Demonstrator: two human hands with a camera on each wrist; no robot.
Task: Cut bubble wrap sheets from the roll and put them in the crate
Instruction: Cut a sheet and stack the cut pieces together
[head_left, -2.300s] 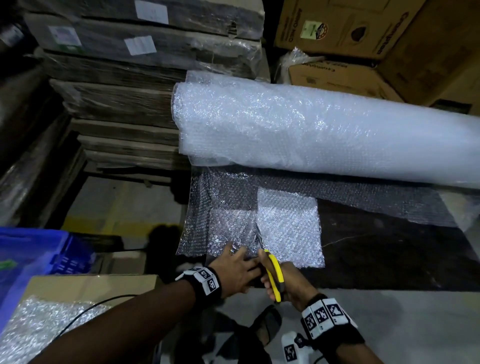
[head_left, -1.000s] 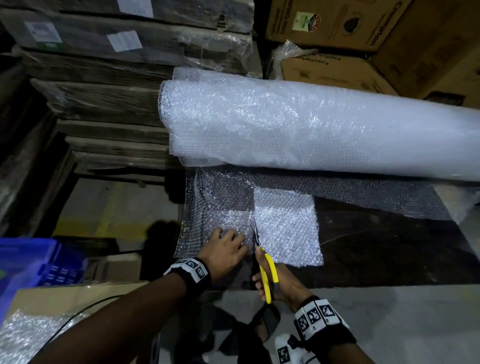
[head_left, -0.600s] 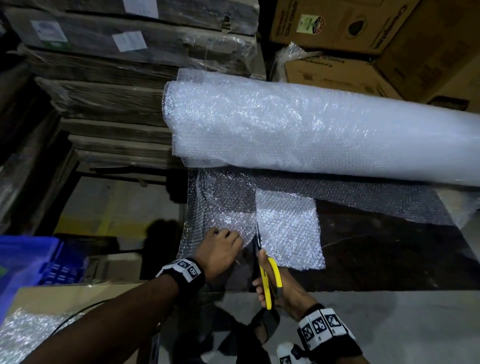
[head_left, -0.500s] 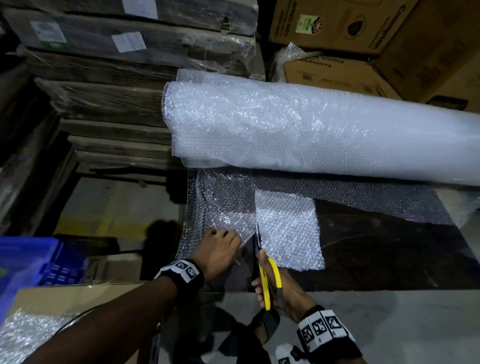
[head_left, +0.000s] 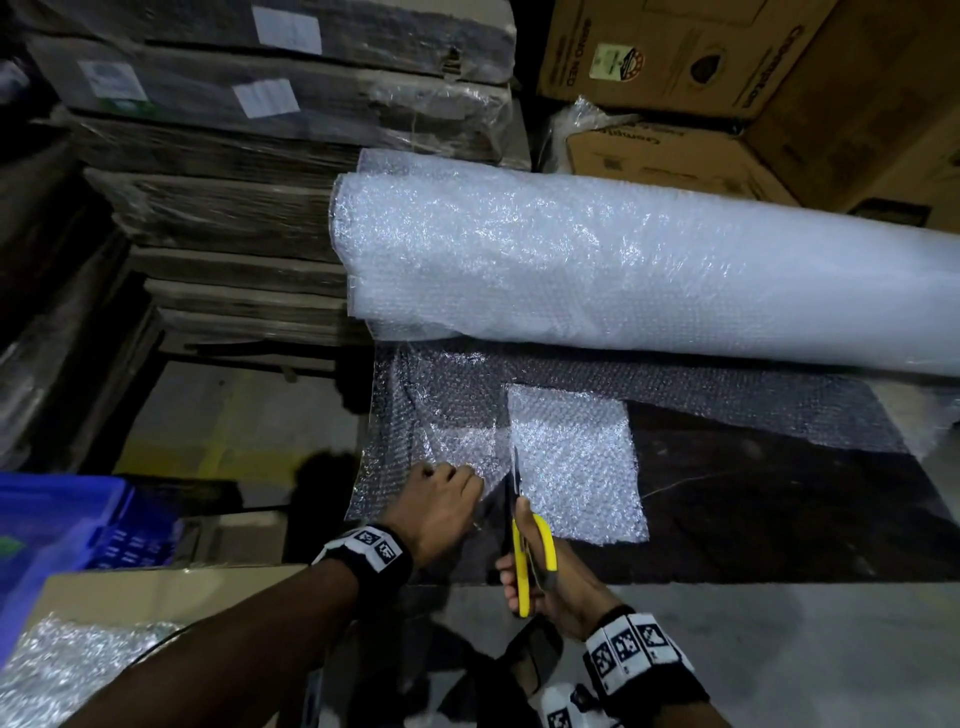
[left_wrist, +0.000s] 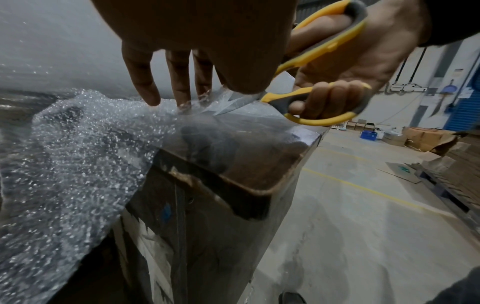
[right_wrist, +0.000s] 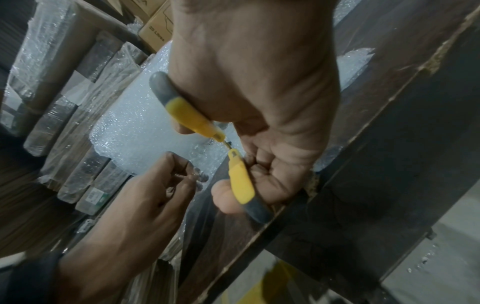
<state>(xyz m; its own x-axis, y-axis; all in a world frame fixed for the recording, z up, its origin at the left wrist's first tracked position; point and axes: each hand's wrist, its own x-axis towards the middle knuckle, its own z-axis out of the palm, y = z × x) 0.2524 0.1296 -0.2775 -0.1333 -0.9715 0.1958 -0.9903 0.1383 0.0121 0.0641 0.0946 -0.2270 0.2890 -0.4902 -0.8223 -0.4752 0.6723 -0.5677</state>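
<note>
Big bubble wrap roll (head_left: 649, 270) lying lengthwise along far edge of dark table (head_left: 753, 519). Loose end of wrap (head_left: 441, 410) drawn from under roll toward near table edge, left margin hanging past table's left end. Left hand (head_left: 434, 506) on that loose end near roll's left end, fingers (left_wrist: 182, 82) bent down with tips pressing into wrap; whether thumb pinches it, cannot tell. Right hand (head_left: 545, 577) just right of left hand, fingers closed through loops of yellow-handled scissors (head_left: 522, 535); blades part open, pointing toward roll, in a slit in the wrap. Cut sheet (head_left: 571, 467) flat on table right of blades, below roll. Blue crate (head_left: 62, 525) well left of roll, off table. Cardboard boxes (head_left: 675, 67) stacked behind roll.
</note>
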